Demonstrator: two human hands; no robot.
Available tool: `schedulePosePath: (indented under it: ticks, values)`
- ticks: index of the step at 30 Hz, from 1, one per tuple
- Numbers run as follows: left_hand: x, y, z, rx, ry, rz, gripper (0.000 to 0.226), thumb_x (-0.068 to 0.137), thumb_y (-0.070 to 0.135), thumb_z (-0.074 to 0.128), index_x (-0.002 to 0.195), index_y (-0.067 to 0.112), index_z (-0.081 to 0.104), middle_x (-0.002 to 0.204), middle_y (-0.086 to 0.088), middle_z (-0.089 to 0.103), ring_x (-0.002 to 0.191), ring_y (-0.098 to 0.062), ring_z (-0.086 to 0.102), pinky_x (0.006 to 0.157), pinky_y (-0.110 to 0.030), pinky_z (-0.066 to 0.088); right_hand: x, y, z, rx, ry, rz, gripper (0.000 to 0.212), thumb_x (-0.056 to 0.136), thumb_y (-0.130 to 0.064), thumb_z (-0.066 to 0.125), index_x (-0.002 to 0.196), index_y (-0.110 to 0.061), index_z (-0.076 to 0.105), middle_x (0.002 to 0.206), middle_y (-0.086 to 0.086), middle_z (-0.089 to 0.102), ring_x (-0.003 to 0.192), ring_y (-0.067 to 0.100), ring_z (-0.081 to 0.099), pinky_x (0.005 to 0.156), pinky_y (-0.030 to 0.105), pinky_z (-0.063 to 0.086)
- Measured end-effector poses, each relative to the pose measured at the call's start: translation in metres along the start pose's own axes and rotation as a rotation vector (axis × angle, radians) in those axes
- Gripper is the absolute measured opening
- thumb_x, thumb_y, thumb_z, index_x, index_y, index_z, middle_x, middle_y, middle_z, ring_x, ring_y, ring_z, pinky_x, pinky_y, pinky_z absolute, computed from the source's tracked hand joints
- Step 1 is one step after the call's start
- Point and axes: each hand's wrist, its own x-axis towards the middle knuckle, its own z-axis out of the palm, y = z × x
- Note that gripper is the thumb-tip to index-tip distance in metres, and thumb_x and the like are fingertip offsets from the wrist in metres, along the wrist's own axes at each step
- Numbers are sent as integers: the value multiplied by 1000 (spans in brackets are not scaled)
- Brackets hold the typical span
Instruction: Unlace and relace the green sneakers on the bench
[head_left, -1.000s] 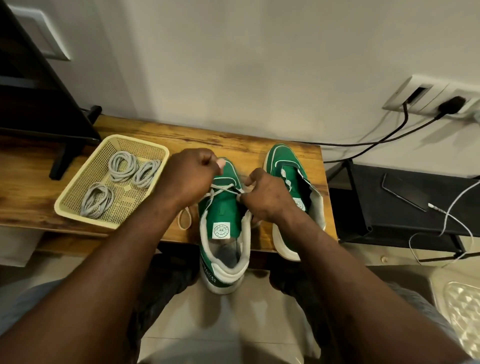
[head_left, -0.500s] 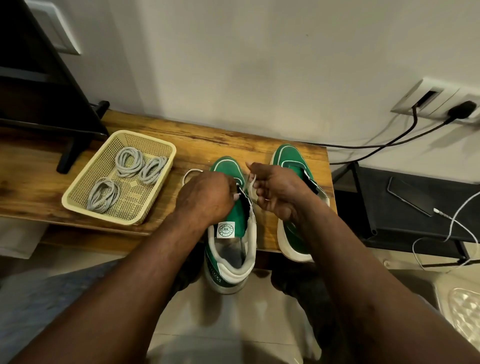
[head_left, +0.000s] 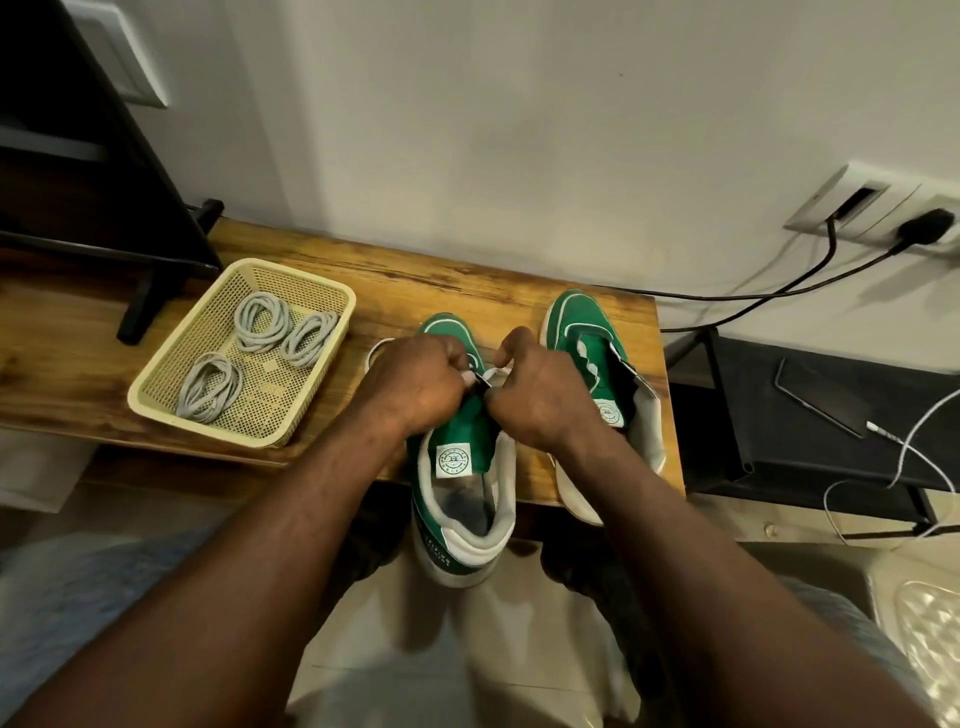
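wooden bench (head_left: 467, 280): left hand (head_left: 415, 384) and right hand (head_left: 540, 389) have drawn together over the near sneaker (head_left: 467, 434), both pinching its white lace (head_left: 496, 371), likely mid-eyelet

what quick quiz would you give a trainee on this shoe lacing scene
1. True or false: the basket holds three grey lace bundles.
2. The left hand and right hand work a white lace on which shoe? A) sneaker beside the basket B) sneaker at the right end C) neither
3. Fill in: that sneaker's heel overhangs the bench's ____ edge.

Key: 1 true; 2 A; 3 front
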Motion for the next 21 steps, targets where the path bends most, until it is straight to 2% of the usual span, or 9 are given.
schedulePosePath:
  ticks: [3, 6, 9, 10, 12, 14, 16, 18, 21]
  values:
    - [-2, 3, -7, -250, 53, -34, 16, 93, 23, 75, 77, 25, 74, 86, 7, 76, 85, -15, 70, 71, -31, 53, 2, -1, -2, 8, 42, 81, 42, 87, -22, 72, 123, -15, 52, 99, 9, 66, 88, 30, 64, 64, 30, 44]
    - [-7, 11, -30, -738, 122, 94, 21, 97, 5, 65, 79, 14, 70, 92, -2, 80, 80, -14, 68, 76, -32, 56, 2, 5, -6, -9, 23, 189, 43, 89, -25, 72, 124, -13, 52, 108, 11, 62, 97, 31, 62, 75, 36, 51]
    - [-8, 9, -54, -941, 111, 103, 24, 102, 7, 59, 80, 11, 66, 93, -10, 78, 57, -14, 56, 60, -28, 52, 2, 8, -6, -3, 35, 190, 42, 89, -24, 71, 125, -12, 51, 110, 11, 63, 98, 31, 61, 78, 35, 51]
    - [-7, 6, -55, -871, 98, 67, 21, 101, 10, 61, 81, 11, 67, 93, -9, 78, 52, -14, 52, 57, -28, 49, 1, 7, -6, -11, 38, 179, 42, 89, -25, 70, 124, -12, 51, 107, 10, 61, 96, 31, 60, 77, 35, 51]
    - [-5, 2, -51, -502, 125, 27, 16, 97, 23, 67, 83, 17, 70, 90, -4, 78, 57, -14, 56, 62, -32, 48, 1, 5, -3, -21, 46, 159, 42, 90, -26, 70, 124, -13, 50, 103, 7, 59, 92, 30, 59, 76, 35, 50]
    - [-7, 0, -38, -52, 165, 38, 25, 94, 51, 70, 99, 26, 70, 95, 8, 71, 82, -15, 63, 73, -34, 49, 2, 4, -1, -32, 58, 141, 43, 88, -25, 71, 124, -14, 51, 103, 8, 60, 92, 30, 60, 74, 35, 50]
    - [-9, 3, -24, 244, 157, 103, 38, 90, 61, 70, 119, 36, 66, 112, 6, 65, 101, -22, 62, 79, -35, 49, 2, 4, 0, -43, 60, 133, 42, 86, -21, 71, 123, -14, 52, 105, 10, 63, 93, 31, 62, 72, 35, 50]
    - [-8, 4, -7, 363, 90, 169, 40, 91, 54, 73, 127, 40, 65, 124, 1, 62, 109, -24, 61, 83, -37, 52, 3, 5, 0, -49, 53, 120, 43, 85, -19, 73, 123, -15, 53, 105, 10, 65, 93, 31, 64, 72, 36, 54]
    - [-11, 1, 8, 438, 64, 226, 35, 94, 48, 72, 127, 38, 68, 129, -3, 55, 117, -25, 54, 89, -41, 53, 4, 4, 0, -54, 35, 68, 48, 86, -21, 78, 126, -17, 51, 100, 8, 66, 89, 28, 66, 68, 35, 52]
